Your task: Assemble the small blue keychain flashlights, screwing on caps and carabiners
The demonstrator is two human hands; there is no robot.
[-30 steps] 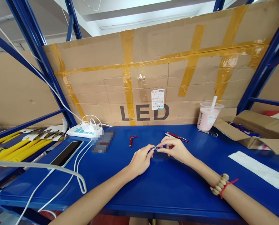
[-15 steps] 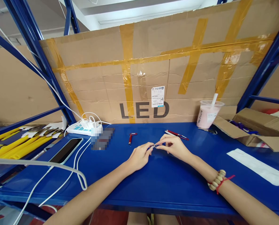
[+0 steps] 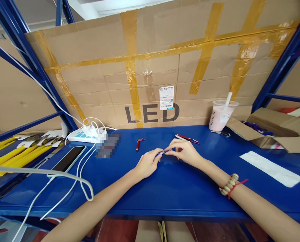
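Over the middle of the blue table, my left hand (image 3: 147,163) pinches a small shiny metal piece with a ring-like end (image 3: 162,152) between thumb and fingers. From the other side, my right hand (image 3: 185,152) has its thumb and index finger closed at the ring-like end. The fingertips partly cover the piece, and its exact kind is too small to make out. Beyond my left hand lies a red, bent tool-like piece (image 3: 138,144). Just behind my right hand rest a red pen-like item (image 3: 190,138) and a white one, partly hidden by that hand.
At the left are a power strip (image 3: 85,136), a phone (image 3: 68,159), white cables and yellow-handled tools (image 3: 26,159). At the right stand a pink drink cup (image 3: 219,117) and an open cardboard box (image 3: 273,131), with a white strip (image 3: 270,168) in front. A large cardboard sheet (image 3: 101,84) backs the table (image 3: 180,195).
The whole view has shifted slightly, with things sitting a little higher and further left. Both hands still hold the small metal piece in nearly the same pose.
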